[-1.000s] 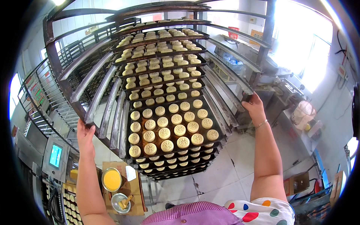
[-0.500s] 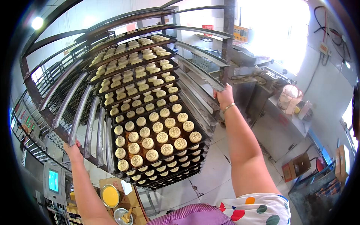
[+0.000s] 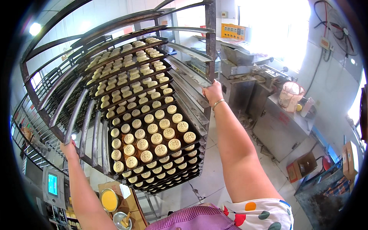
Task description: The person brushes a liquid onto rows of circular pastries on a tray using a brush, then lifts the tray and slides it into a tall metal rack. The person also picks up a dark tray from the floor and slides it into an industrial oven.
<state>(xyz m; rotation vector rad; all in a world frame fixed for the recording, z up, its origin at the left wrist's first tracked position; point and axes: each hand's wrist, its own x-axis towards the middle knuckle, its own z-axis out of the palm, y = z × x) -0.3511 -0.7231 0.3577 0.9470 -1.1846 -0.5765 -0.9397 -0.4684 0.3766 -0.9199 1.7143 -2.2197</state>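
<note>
A tall dark metal rack (image 3: 210, 36) stands before me, loaded with black baking trays (image 3: 180, 147) stacked at several levels. Round pale pastries (image 3: 156, 138) with stamped tops lie in rows on the trays. My left hand (image 3: 69, 150) is closed around the rack's near left side, by the end of a tray rail. On the other side, my right hand (image 3: 213, 93) grips the right upright where a rail meets it; its fingertips are partly hidden behind the metal. Both arms reach forward.
A bowl of yellow liquid (image 3: 109, 200) and a bowl with brushes (image 3: 122, 220) sit on cardboard at lower left, near a lit screen panel (image 3: 53, 184). Steel cabinets (image 3: 281, 126) and a machine line the right wall. An open cardboard box (image 3: 302, 167) lies on the floor.
The rack with its trays has shifted left in view, its right upright most of all. Both hands have kept their hold and moved with it.
</note>
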